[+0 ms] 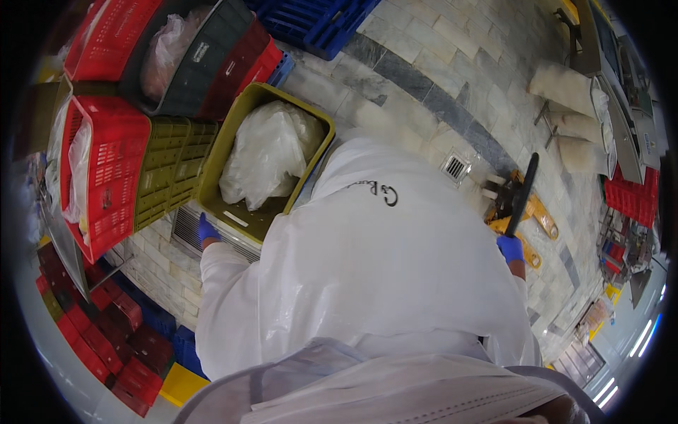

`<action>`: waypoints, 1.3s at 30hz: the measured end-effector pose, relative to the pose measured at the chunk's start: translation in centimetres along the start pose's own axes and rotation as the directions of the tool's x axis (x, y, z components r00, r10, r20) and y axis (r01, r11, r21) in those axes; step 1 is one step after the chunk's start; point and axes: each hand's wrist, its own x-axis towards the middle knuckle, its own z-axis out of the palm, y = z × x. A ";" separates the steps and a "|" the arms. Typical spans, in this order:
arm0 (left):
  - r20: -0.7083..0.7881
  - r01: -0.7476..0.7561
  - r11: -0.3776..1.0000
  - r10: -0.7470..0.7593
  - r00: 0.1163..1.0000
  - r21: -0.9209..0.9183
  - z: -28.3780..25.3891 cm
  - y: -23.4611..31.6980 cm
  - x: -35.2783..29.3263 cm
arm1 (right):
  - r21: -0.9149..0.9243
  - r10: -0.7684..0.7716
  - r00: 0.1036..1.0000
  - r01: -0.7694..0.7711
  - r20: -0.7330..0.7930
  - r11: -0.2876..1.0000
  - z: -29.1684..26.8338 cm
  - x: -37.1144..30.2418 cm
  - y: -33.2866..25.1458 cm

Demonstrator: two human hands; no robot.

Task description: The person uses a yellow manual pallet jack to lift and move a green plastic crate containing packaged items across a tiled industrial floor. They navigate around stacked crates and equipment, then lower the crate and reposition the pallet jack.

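My right hand [510,249], in a blue glove, is closed round the lower end of a long black handle [524,194]. Beneath it stands a yellow pallet jack [542,215], its black parts partly covered by the handle. On the other side my left hand [207,232], also blue-gloved, hangs beside the near left corner of an olive-green crate [212,169]. A finger sticks out from it and nothing shows in its grasp; whether it touches the crate I cannot tell. Inside that crate lies a whitish plastic bag [272,152].
To the left stand a red crate [116,169] and a dark grey crate [185,60] holding a plastic bag. A blue pallet [318,25] lies at the far side. The tiled floor has a drain [456,167]. A steel table [621,99] stands at right.
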 end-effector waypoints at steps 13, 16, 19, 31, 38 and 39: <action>-0.139 -0.302 0.952 0.306 0.942 0.052 12.8 0.3 2.0 | -0.026 0.151 0.840 -0.192 -0.521 0.981 1.7 -19.6 0.6; -0.041 -0.319 0.947 0.318 0.947 -0.024 17.7 1.4 0.0 | 0.036 0.101 0.826 -0.097 -0.554 0.995 1.4 -22.5 0.3; 0.134 -0.264 0.963 0.268 0.954 -0.044 24.2 3.1 -2.5 | 0.024 0.058 0.813 -0.054 -0.580 0.998 1.1 -24.4 1.3; 0.844 -0.323 0.946 0.148 0.515 0.031 61.9 9.7 -15.4 | -0.148 -0.126 0.717 0.032 -0.685 0.988 -3.2 -28.2 -1.1; 0.908 -0.803 0.482 -0.033 -0.417 -0.351 69.6 3.9 -40.7 | -0.126 -0.158 0.627 0.097 -0.763 0.987 -3.6 -33.4 -7.7; 0.845 -0.808 0.415 -0.149 -0.514 -0.419 68.5 2.6 -45.5 | -0.173 -0.251 0.542 0.191 -0.802 0.966 -3.3 -34.0 -8.0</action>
